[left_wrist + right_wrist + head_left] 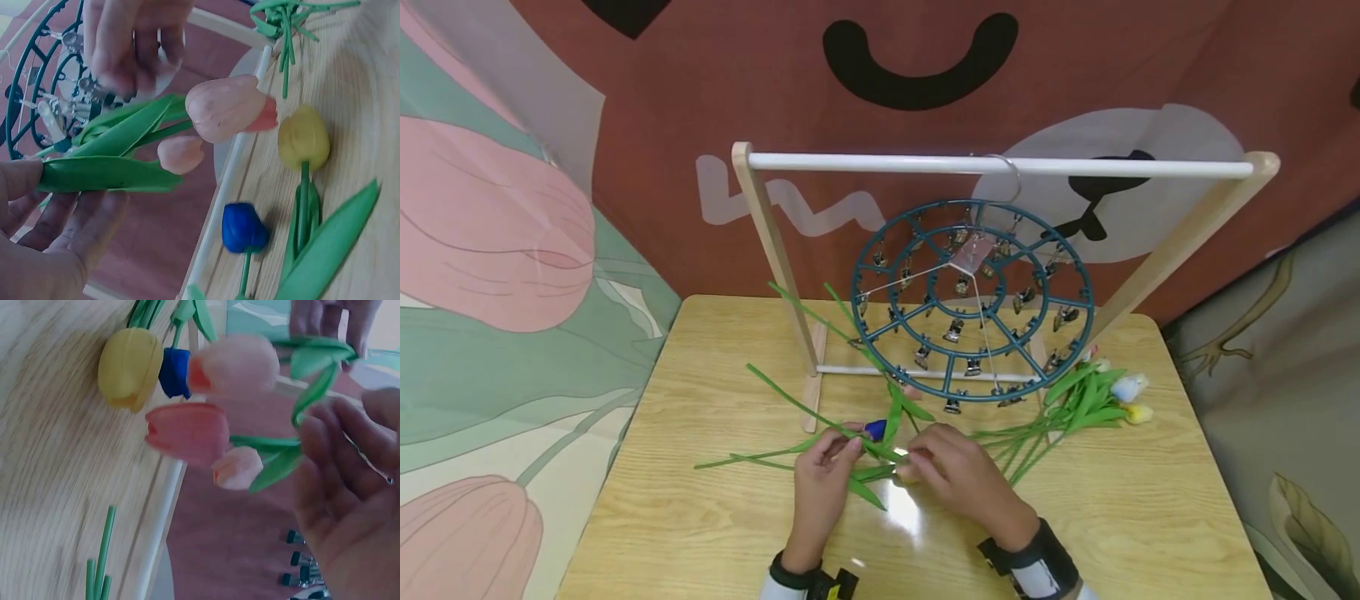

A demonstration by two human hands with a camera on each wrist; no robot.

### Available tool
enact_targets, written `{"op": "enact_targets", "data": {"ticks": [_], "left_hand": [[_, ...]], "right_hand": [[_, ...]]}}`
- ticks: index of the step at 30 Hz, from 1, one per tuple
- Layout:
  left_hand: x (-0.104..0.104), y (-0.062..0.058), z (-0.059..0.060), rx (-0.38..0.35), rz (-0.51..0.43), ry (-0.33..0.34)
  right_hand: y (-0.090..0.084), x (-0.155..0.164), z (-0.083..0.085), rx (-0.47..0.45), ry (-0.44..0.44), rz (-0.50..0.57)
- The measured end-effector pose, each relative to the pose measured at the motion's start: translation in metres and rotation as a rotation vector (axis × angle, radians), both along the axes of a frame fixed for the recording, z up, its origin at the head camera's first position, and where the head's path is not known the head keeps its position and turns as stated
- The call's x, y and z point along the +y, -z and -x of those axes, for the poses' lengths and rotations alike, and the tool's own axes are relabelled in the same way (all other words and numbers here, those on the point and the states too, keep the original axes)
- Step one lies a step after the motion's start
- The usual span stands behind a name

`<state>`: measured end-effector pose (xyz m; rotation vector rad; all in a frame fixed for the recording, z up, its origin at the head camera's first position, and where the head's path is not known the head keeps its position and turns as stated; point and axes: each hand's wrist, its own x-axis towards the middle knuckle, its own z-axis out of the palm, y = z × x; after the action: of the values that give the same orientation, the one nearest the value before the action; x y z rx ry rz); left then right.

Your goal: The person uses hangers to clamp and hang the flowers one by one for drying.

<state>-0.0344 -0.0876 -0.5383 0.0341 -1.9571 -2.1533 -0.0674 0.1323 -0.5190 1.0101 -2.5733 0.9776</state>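
Observation:
My left hand [826,471] pinches the green stem and leaves of an artificial pink tulip [226,107] between thumb and fingers. A small pale bud [181,155] and a deeper pink bloom [189,432] show beside it. My right hand [958,475] is close to the blooms, fingers loosely bent and thumb apart; in the left wrist view its fingers [134,56] hang over the leaves with nothing between them. A blue tulip [244,228] and a yellow tulip [304,137] lie on the table below the hands, their stems running left in the head view.
Behind the hands stands a wooden rack [775,258] with a white top bar [880,163]. A round blue-green clip hanger [951,358] hangs from it, carrying several metal clips. On the table [700,533], a bunch of artificial tulips [1086,398] lies to the right.

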Motion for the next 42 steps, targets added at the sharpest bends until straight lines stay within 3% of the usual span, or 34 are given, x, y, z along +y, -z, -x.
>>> {"op": "enact_targets", "data": {"ticks": [7,10,15,28,35,42], "left_hand": [[-0.011,-0.001,-0.002,0.04,0.067,-0.054],[-0.013,-0.003,-0.003,0.076,0.056,-0.049],[-0.013,-0.01,-0.002,0.142,0.04,-0.01],[-0.006,-0.027,-0.001,0.27,-0.009,0.075],[-0.005,-0.03,-0.002,0.286,-0.02,0.11],[0.0,-0.034,-0.001,0.231,-0.005,0.127]], "right_hand": [[-0.01,0.013,-0.007,0.021,0.29,0.175],[-0.014,0.014,-0.006,0.032,0.338,0.246],[-0.021,0.015,0.002,0.069,0.311,0.282],[-0.038,0.016,0.016,0.21,0.29,0.168],[-0.04,0.015,0.018,0.098,0.264,0.236],[-0.041,0.014,0.018,0.021,0.239,0.297]]}}
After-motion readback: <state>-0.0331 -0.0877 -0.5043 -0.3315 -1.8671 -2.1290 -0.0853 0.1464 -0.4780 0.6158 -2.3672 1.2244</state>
